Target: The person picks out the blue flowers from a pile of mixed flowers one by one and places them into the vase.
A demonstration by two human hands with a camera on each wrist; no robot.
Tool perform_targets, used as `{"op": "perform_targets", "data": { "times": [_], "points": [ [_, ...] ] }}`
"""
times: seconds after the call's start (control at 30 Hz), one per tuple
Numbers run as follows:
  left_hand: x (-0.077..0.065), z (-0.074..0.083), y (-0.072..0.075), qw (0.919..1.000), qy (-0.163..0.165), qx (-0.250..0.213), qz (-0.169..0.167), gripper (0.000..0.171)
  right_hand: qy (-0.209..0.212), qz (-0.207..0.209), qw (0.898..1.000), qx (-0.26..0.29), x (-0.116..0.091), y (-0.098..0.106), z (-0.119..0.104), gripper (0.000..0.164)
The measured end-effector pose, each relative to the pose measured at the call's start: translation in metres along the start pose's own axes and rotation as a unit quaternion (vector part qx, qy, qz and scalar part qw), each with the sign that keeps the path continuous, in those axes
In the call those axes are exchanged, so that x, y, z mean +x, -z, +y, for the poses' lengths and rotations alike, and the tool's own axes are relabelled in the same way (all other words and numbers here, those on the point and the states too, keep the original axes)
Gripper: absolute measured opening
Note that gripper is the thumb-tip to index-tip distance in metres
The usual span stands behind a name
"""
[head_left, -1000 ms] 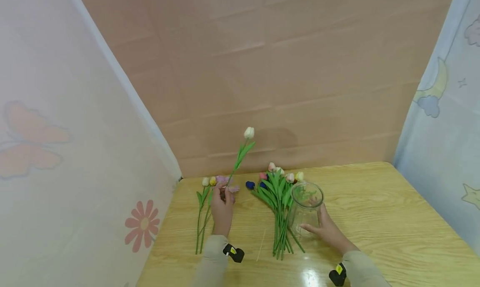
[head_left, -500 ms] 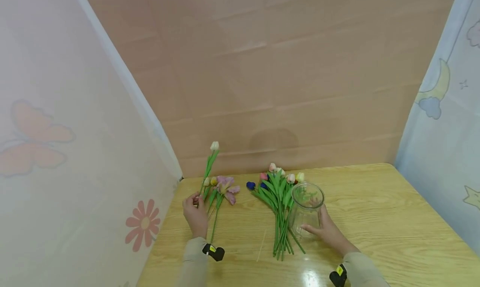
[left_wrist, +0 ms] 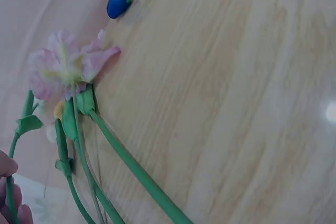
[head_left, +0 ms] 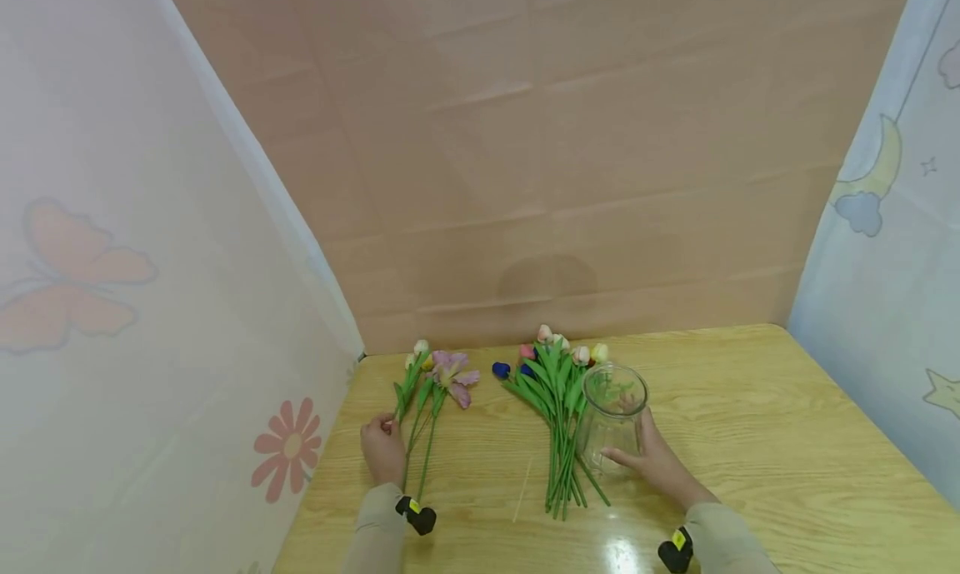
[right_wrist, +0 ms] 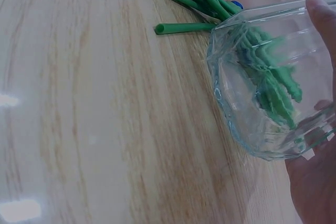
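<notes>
My left hand (head_left: 384, 451) pinches the green stem of a white tulip (head_left: 422, 346) low over the table's left side. In the left wrist view the fingers (left_wrist: 7, 165) hold that stem (left_wrist: 12, 142) at the edge. Beside it lie another white tulip, a yellow tulip (head_left: 427, 363) and a pink-purple flower (head_left: 453, 377). My right hand (head_left: 658, 464) grips a clear glass vase (head_left: 609, 432) around its side, thumb toward the front. Through the vase wall (right_wrist: 228, 108) green leaves show. Stems of a tulip bunch (head_left: 558, 416) lie just left of the vase.
The bunch holds pink, white, yellow and blue tulip heads (head_left: 501, 371) pointing to the back. Wooden tabletop (head_left: 765, 441) extends right of the vase. A brown sheet (head_left: 540, 182) stands behind, and patterned cloths (head_left: 187, 266) flank the table.
The left hand has carried the white tulip left and lowered it beside the other loose flowers, uncovering the pink-purple one. The right hand and the vase have stayed in place.
</notes>
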State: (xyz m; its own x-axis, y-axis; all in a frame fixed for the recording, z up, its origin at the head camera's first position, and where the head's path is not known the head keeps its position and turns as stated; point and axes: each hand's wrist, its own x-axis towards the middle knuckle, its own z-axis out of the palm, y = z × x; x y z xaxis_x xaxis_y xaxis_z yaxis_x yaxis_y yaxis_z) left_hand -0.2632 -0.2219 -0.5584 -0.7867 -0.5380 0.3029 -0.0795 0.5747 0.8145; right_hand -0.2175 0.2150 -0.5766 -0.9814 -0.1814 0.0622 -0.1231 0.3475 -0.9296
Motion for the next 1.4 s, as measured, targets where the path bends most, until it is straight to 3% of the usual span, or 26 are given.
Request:
{"op": "perform_targets", "data": {
  "times": [0.3,0.67,0.93,1.03,1.13,1.27,1.4],
  "points": [
    [0.000,-0.014,0.001,0.9964,0.005,0.062,-0.057,0.017,0.015,0.001,1.000,0.005,-0.001,0.000,-0.004,0.106],
    [0.000,-0.023,0.005,0.9825,0.017,0.131,-0.131,0.021,0.003,-0.006,1.000,0.010,-0.001,0.001,-0.005,0.108],
    [0.000,-0.018,0.005,0.9790,0.015,0.143,-0.144,0.022,0.003,-0.002,1.000,-0.003,-0.001,0.002,-0.005,0.109],
    [0.000,-0.004,0.000,0.9803,-0.010,0.142,-0.137,0.022,-0.003,-0.002,1.000,-0.009,-0.001,0.002,-0.006,0.112],
    [-0.004,0.019,-0.014,0.9845,-0.067,0.123,-0.105,0.017,0.000,-0.002,1.000,-0.012,0.000,0.002,-0.004,0.111],
    [-0.026,0.061,-0.034,0.9816,-0.148,0.081,-0.091,0.008,0.023,0.003,1.000,-0.011,0.001,0.001,-0.002,0.107],
    [-0.063,0.093,-0.055,0.9692,-0.183,0.047,-0.158,0.007,0.032,0.004,0.999,-0.006,0.001,0.000,0.000,0.106]
  ]
}}
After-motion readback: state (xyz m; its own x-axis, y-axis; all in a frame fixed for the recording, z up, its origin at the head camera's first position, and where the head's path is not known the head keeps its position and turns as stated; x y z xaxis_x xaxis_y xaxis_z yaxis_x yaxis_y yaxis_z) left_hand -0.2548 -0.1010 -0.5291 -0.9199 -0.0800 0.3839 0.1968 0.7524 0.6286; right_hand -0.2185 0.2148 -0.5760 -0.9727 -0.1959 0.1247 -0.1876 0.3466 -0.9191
